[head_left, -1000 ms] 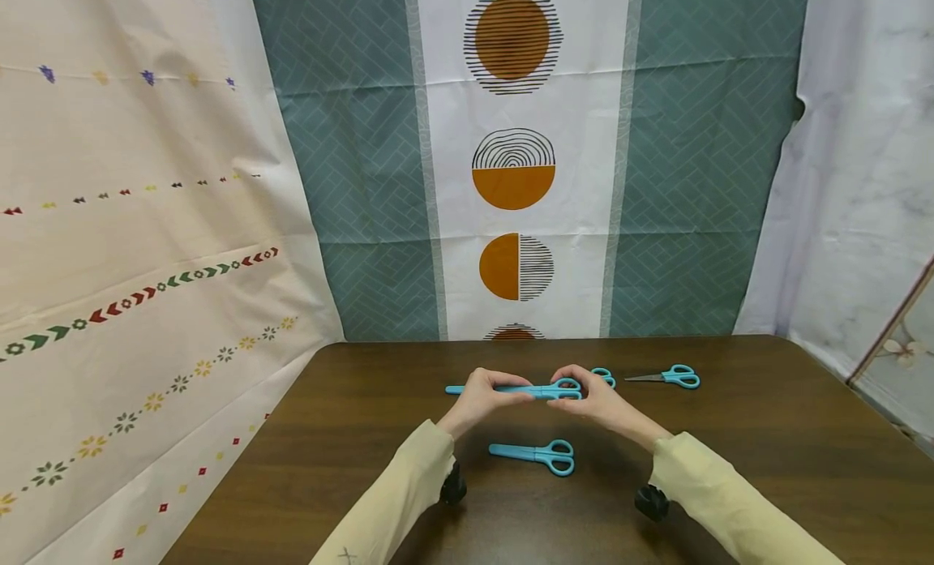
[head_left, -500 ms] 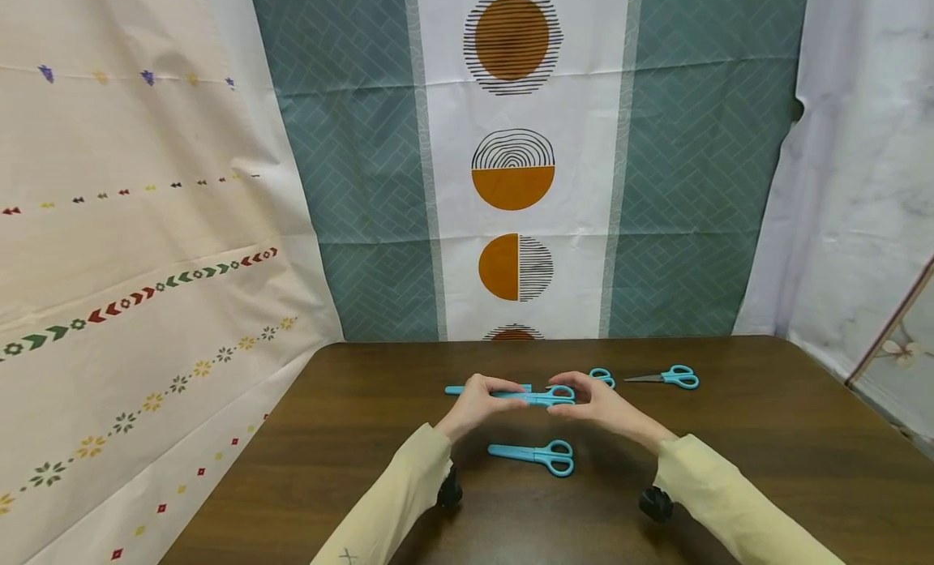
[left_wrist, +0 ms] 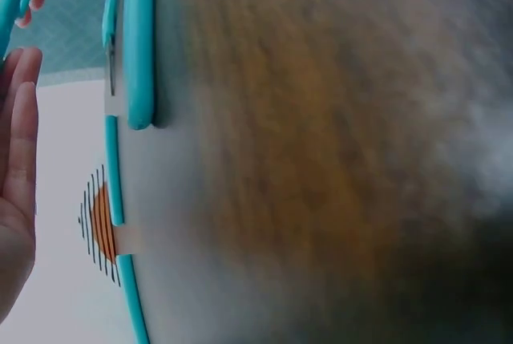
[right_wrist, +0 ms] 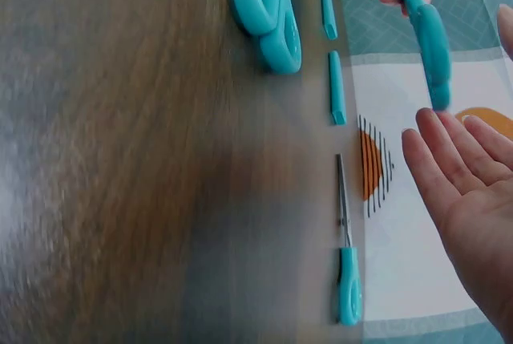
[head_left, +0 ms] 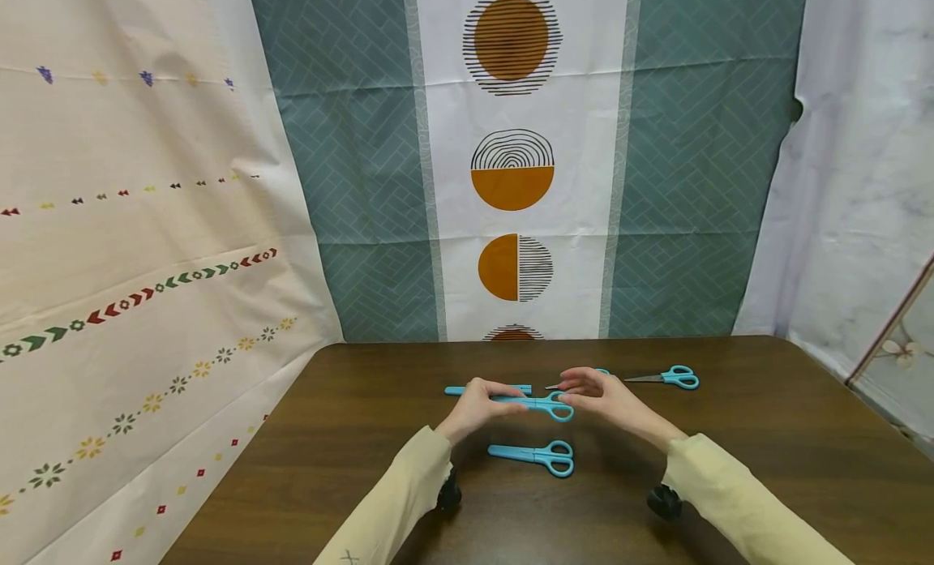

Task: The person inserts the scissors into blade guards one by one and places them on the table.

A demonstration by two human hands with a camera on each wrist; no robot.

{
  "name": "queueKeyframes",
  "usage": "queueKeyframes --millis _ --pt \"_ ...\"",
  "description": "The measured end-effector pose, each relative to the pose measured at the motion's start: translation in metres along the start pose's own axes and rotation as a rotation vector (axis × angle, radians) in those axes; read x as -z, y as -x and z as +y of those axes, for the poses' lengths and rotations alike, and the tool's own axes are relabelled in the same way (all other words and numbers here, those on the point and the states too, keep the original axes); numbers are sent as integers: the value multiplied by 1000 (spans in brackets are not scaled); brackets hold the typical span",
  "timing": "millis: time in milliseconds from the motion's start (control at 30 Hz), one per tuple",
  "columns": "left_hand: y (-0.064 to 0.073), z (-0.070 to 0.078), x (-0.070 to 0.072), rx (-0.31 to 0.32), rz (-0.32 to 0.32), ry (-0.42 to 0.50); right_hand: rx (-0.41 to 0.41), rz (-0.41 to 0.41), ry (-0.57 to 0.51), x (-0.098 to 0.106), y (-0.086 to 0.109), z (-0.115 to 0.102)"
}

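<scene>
i list: blue scissors (head_left: 541,404), long axis left-right, pinched by left hand (head_left: 479,404); right hand (head_left: 604,398) loose, just right of handles (right_wrist: 435,49).

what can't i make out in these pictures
- Head: the blade end of the held scissors, hidden by the left hand.
- Head: the middle of the scissors behind the right hand, hidden by it.
- Left wrist: the leftmost cover's left end, cut off by the bottom edge.
- Right wrist: the near scissors' blade end, cut off by the top edge.
- Both wrists: the table's grain, blurred.
</scene>
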State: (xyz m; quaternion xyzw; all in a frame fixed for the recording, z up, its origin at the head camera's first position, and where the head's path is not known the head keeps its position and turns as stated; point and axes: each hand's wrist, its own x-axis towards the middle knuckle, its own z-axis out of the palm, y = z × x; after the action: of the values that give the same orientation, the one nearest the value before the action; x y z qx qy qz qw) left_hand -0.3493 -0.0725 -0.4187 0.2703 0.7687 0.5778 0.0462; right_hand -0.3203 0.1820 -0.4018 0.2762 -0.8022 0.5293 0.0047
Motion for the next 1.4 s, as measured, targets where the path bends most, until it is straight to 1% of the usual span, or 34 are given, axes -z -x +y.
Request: queueKeyframes --millis 167,367,567,733,867,967,1067,1133,1200,1300,1400 --pt "2 -2 1 24 -19 -7 12 31 14 7 2 4" --pt "3 -7 4 28 -32 -1 24 64 45 15 3 9" --pt "3 -6 3 23 -32 -16 14 84 52 19 4 16" --pt "2 -5 2 20 -40 -11 8 109 106 25 4 26" --pt "2 -6 1 17 -49 -20 -28 138 158 29 6 34" --pt "5 0 2 21 -55 -45 -62 158 187 33 7 39" --pt "9 11 2 26 -65 -64 -82 173 206 36 7 43" --pt "12 19 2 32 -70 -77 -85 177 209 38 7 45" --pt "15 24 2 36 -72 -86 -78 174 216 40 7 46" --pt "16 26 2 40 -71 -87 -73 172 215 41 7 47" --pt "15 24 1 39 -75 -84 -82 172 229 41 7 48"
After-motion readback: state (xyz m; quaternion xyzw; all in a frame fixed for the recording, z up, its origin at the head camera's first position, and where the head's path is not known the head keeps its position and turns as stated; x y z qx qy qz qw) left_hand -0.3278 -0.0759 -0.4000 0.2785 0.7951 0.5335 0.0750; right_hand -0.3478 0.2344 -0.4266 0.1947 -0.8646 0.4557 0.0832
